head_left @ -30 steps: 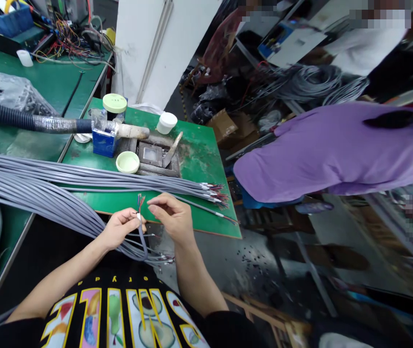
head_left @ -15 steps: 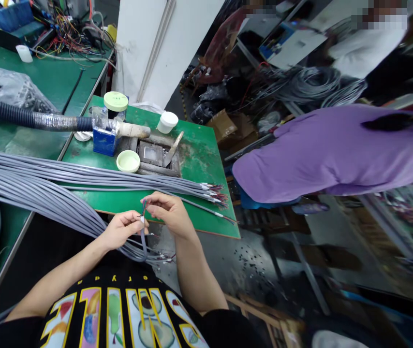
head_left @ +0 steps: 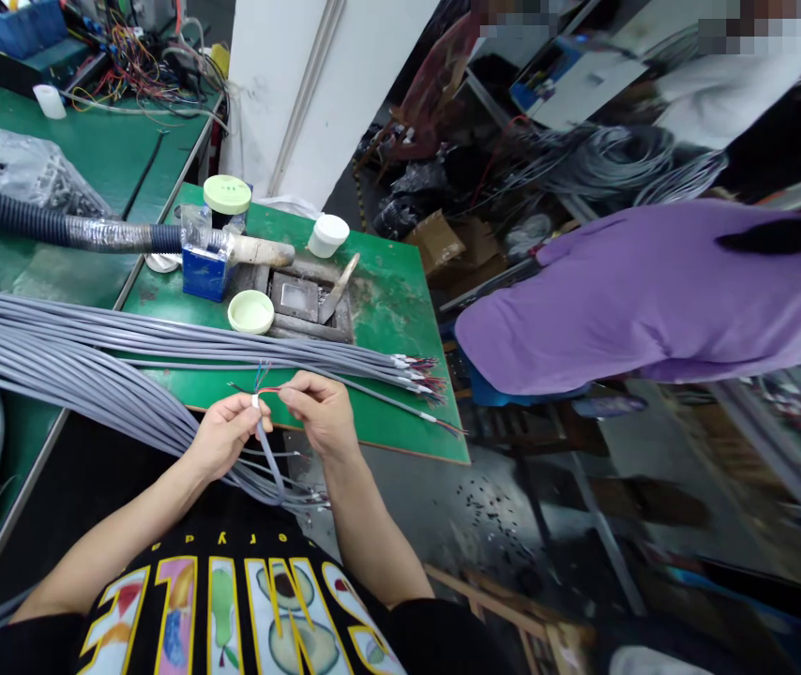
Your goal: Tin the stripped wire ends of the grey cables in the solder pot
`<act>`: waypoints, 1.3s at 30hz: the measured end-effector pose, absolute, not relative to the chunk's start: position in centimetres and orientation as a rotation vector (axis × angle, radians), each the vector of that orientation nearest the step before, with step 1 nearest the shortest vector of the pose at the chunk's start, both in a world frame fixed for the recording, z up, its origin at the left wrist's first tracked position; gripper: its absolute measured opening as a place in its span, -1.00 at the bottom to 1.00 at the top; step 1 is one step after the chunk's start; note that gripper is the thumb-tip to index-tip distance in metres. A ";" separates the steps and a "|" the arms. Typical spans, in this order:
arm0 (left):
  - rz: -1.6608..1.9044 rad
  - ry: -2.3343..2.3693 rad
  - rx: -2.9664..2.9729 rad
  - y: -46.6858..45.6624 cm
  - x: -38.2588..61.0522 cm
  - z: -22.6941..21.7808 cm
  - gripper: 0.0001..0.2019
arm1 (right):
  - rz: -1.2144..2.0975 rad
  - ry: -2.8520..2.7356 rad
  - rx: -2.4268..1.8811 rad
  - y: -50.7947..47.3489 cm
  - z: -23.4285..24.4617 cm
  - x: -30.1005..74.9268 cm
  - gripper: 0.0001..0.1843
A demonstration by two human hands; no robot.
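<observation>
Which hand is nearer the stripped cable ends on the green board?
The right hand, pinching coloured wires, is nearer, below and left of the stripped cable ends. The left hand, gripping a grey cable, lies farther left.
</observation>
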State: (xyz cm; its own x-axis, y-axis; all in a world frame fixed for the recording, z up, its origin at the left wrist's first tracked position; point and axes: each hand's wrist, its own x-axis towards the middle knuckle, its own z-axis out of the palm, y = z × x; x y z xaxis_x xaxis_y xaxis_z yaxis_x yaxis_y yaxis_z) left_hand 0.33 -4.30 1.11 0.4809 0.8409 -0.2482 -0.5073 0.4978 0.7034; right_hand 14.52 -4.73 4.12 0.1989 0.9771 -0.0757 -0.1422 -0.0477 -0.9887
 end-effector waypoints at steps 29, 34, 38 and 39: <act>0.756 0.181 0.494 -4.2 -0.6 0.7 -0.64 | 1.440 -0.895 -1.072 -3.7 3.5 13.2 -0.78; 0.754 0.147 0.476 -4.0 -0.8 0.5 -0.65 | 1.371 -0.908 -1.110 -3.9 3.6 13.6 -0.85; 0.741 0.107 0.488 -4.0 -0.8 0.4 -0.69 | 1.356 -0.921 -1.088 -3.6 4.3 13.6 -0.88; 0.738 0.098 0.493 -4.0 -0.8 0.3 -0.69 | 1.355 -0.924 -1.073 -3.6 4.4 13.6 -0.88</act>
